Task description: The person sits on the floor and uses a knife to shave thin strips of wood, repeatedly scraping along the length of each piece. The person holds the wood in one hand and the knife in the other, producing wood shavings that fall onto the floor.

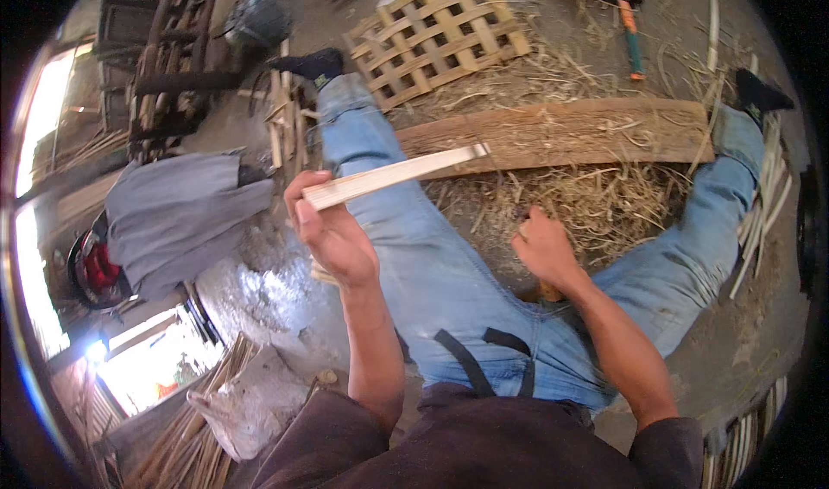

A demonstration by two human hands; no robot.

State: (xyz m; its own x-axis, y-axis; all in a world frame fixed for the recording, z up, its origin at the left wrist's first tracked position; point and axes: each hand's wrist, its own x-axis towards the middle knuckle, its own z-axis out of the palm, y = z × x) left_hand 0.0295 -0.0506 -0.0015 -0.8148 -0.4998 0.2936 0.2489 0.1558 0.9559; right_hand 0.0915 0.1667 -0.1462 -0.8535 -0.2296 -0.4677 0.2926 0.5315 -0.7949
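My left hand is closed around one end of a pale, flat bamboo strip, pinched between thumb and fingers. The strip points away to the right above my left thigh, its far end over the edge of a wooden plank. My right hand is curled into a fist between my legs, beside a heap of thin shavings. A small dark bit shows at its fingertips; what it holds is hidden. Under my right wrist a brownish, handle-like piece peeks out.
A woven lattice panel lies beyond the plank. A hammer with an orange and green handle rests at the far right. Long split strips lie outside my right leg. Grey cloth and a pale sack are at left.
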